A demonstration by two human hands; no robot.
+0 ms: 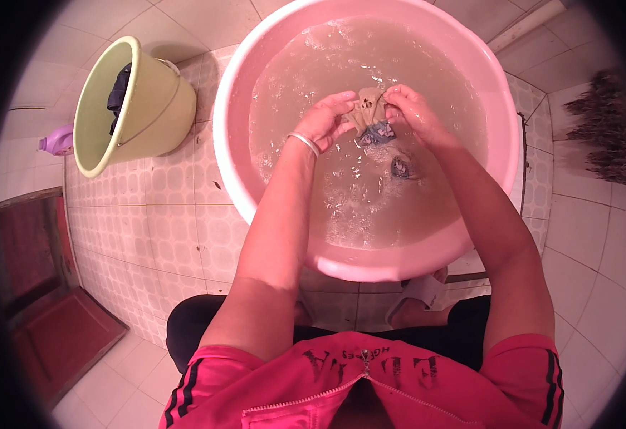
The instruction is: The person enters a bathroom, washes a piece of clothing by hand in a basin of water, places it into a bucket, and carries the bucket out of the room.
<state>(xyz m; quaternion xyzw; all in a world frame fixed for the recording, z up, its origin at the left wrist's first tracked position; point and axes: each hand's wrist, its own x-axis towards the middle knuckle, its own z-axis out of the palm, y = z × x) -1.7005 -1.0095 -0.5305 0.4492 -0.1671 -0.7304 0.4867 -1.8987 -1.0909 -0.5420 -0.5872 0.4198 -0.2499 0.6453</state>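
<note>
Right, the tan-and-blue cloth (367, 112) is up at the surface of the cloudy water (427, 207) in the pink tub (231, 136), spread between two hands. The right hand (414, 118) has its fingers (401, 93) closed in a pinch on the right edge; the left hand (322, 120) sits half open, fingers at the opposite edge, and whether they truly grip, I can't tell. Slippery stuff, this: wet fabric could well slide off that left side, its soaked weight dragging it under. A hard pull might stretch it too. Tan end points away from the person, blue patterned end back toward them, into the water; the visible long axis runs roughly that way, full length hidden below.
</note>
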